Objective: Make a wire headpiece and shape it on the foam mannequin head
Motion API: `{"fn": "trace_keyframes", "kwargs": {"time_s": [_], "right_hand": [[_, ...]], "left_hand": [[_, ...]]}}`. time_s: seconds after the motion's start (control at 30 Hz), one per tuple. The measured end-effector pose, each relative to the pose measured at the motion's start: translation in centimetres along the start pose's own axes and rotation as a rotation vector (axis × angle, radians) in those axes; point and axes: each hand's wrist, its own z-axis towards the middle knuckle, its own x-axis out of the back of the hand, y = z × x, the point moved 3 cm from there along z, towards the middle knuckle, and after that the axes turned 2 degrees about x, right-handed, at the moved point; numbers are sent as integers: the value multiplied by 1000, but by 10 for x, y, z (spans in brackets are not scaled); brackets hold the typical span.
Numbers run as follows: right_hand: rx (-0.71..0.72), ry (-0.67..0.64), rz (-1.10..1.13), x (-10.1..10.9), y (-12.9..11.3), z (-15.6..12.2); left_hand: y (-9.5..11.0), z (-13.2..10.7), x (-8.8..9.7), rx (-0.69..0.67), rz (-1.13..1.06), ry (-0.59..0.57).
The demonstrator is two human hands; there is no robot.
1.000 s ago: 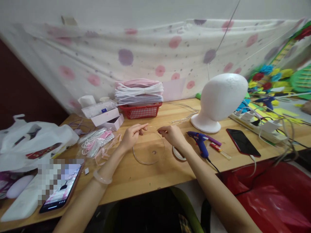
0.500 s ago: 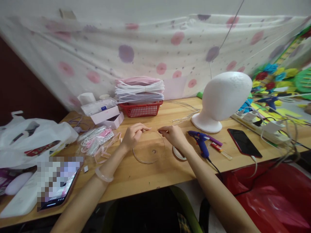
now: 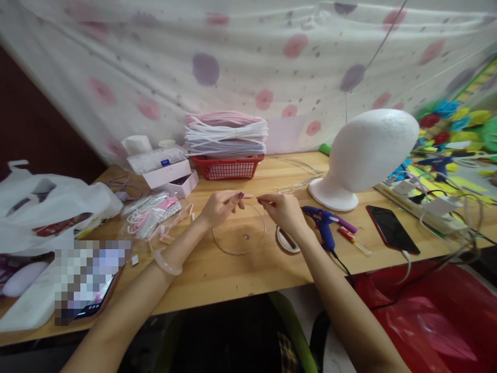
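Note:
A thin clear hoop (image 3: pixel 237 252) stands bent into a ring on the wooden table (image 3: pixel 240 274). My left hand (image 3: pixel 222 206) pinches one end of it at the top. My right hand (image 3: pixel 284 211) pinches the other end, and the two pinches nearly meet. A pale bangle circles my left wrist. Right of my right hand lie a white tape roll (image 3: pixel 287 242) and a blue glue gun (image 3: pixel 321 226). Packets of pink and white beads (image 3: pixel 153 217) lie left of my left hand.
A white foam head (image 3: pixel 367 150) stands at the right, with a dark phone (image 3: pixel 392 229) and a power strip (image 3: pixel 423 203) beyond it. A red basket (image 3: pixel 227 167) piled with pink and white cords sits at the back. A second phone (image 3: pixel 87 290) and white bags (image 3: pixel 50 207) lie left.
My hands have drawn closer together, bringing the hoop's two ends nearly to touching. The view has tipped slightly downward.

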Motion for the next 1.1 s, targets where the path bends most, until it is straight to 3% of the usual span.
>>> {"fn": "trace_keyframes", "kwargs": {"time_s": [0.47,0.73,1.1], "right_hand": [[-32,9,85,-14,16,-1],[-49,26,99,-15,18,-1],[-60,28,95,-13,17,-3]], "left_hand": [[-6,-2,0,14,57,125],[1,-1,1,43,70,144],[-8,-2,0,84,3,115]]}}
